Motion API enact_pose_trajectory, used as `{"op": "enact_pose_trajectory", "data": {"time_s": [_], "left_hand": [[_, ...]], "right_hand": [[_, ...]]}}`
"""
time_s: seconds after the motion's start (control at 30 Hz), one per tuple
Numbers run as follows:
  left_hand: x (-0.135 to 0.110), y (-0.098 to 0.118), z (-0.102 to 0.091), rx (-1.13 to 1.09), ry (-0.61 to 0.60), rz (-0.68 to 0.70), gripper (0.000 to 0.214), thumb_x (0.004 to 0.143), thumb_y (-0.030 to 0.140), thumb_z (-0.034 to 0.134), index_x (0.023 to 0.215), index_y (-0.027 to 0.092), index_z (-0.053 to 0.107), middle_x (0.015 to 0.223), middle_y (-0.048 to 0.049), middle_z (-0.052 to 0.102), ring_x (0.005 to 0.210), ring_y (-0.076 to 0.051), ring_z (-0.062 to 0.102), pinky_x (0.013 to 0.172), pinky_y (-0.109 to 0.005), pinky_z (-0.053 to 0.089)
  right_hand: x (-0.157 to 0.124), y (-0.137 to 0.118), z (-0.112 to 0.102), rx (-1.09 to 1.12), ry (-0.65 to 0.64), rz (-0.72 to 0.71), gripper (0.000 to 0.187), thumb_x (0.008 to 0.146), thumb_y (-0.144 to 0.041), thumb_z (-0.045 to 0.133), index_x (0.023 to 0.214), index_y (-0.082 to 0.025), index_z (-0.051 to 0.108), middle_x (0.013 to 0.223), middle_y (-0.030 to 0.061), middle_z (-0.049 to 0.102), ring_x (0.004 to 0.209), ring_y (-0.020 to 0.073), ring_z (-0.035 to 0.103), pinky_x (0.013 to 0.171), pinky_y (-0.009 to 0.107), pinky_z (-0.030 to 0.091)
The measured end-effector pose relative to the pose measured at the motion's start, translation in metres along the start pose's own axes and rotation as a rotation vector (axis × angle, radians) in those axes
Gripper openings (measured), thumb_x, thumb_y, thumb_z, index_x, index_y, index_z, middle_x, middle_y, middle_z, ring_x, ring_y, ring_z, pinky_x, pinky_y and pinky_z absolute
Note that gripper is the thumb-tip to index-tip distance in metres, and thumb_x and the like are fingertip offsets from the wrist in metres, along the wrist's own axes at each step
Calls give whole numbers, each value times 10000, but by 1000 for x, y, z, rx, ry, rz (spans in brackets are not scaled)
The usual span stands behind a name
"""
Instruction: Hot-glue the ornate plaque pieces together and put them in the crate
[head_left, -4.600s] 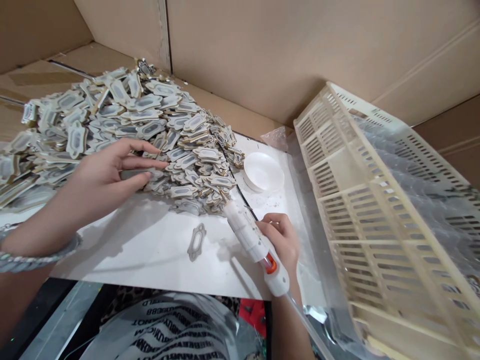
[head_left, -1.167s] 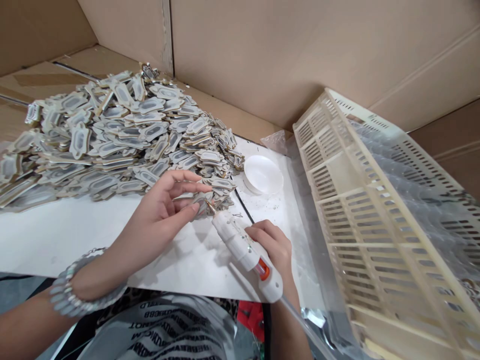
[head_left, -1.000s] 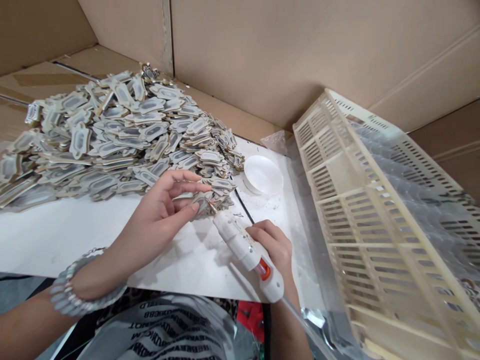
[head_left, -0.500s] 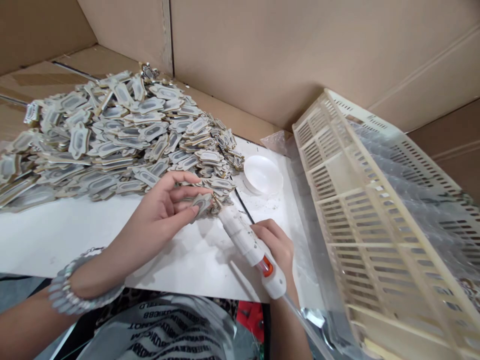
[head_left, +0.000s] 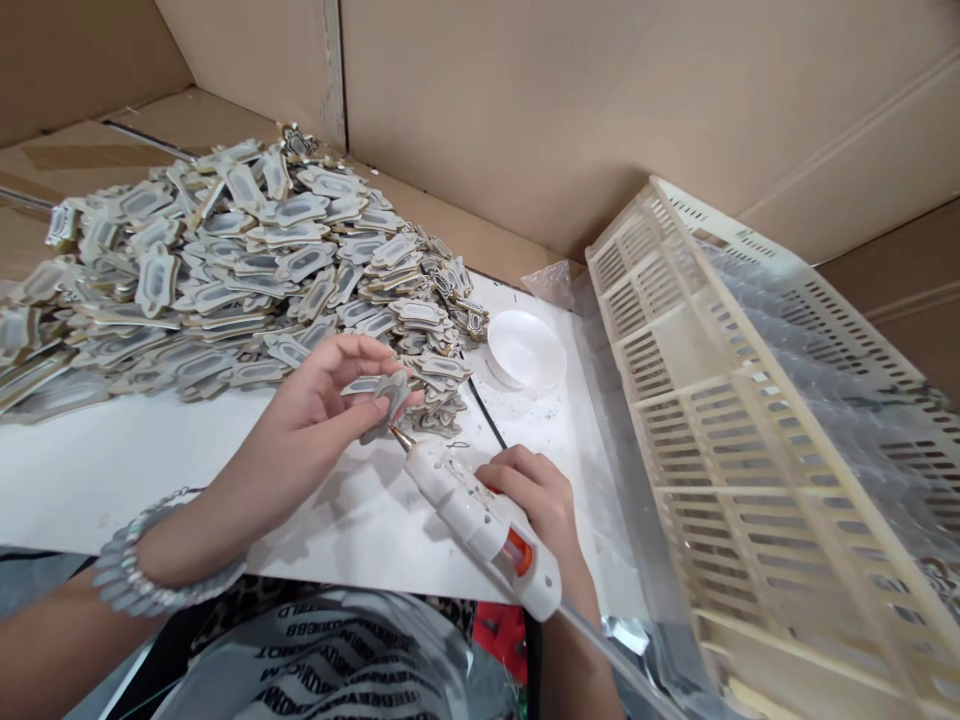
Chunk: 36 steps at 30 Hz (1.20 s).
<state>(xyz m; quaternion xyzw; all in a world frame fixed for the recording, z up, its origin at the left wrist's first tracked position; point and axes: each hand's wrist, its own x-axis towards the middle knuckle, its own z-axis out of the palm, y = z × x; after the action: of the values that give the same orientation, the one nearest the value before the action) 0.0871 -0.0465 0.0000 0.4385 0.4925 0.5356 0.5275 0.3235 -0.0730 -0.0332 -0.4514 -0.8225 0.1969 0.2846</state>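
Note:
Between the thumb and fingers of my left hand (head_left: 330, 400) a small grey frame-shaped plate (head_left: 388, 396) is pinched, tilted up off the table. My right hand (head_left: 536, 490) wraps around the handle of a white hot glue gun (head_left: 465, 510) with an orange part in its body and a clear glue stick out the back. Its metal nozzle points at the lower edge of the plate, touching or almost touching it. A large pile of similar grey plates (head_left: 247, 270) lies just beyond my left hand.
A white bowl (head_left: 526, 350) stands right of the pile. On the right a cream slatted plastic crate (head_left: 675, 380) holds clear bubble wrap (head_left: 795, 350). Cardboard walls (head_left: 525, 120) enclose the back. A black cord (head_left: 487, 412) crosses the white table top (head_left: 180, 450).
The glue gun has swung a little left and down with my right hand. My left hand has turned the plate more upright and drawn it slightly left.

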Motion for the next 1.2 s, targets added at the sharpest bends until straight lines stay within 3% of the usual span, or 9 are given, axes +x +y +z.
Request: {"op": "enact_pose_trajectory", "data": {"time_s": [0.27,0.63,1.2], "left_hand": [[0,1,2,2,-12,4,244,789,286,731,999,245,614,1072,-29,658,1039,-232,694,824,-315,596],[-1,-2,1,25,-39,12,210,815,243,679,1015,272,620,1064,24,662,965,-155,729,799,-212,582],[-3,3,2,45,-19,8,212,834,272,687,1020,248,588,1083,-15,651,1014,-194,692,824,-289,569]], "right_hand": [[1,2,6,-31,12,-20,300,1018,-343,466,888,-232,713,808,11,645,679,142,542,676,306,357],[3,0,10,-20,43,-33,477,1051,-463,357,832,-225,708,772,13,649,637,129,539,657,318,330],[2,0,8,-40,22,-17,397,1034,-387,424,808,-229,709,757,10,632,623,130,510,653,316,328]]}}
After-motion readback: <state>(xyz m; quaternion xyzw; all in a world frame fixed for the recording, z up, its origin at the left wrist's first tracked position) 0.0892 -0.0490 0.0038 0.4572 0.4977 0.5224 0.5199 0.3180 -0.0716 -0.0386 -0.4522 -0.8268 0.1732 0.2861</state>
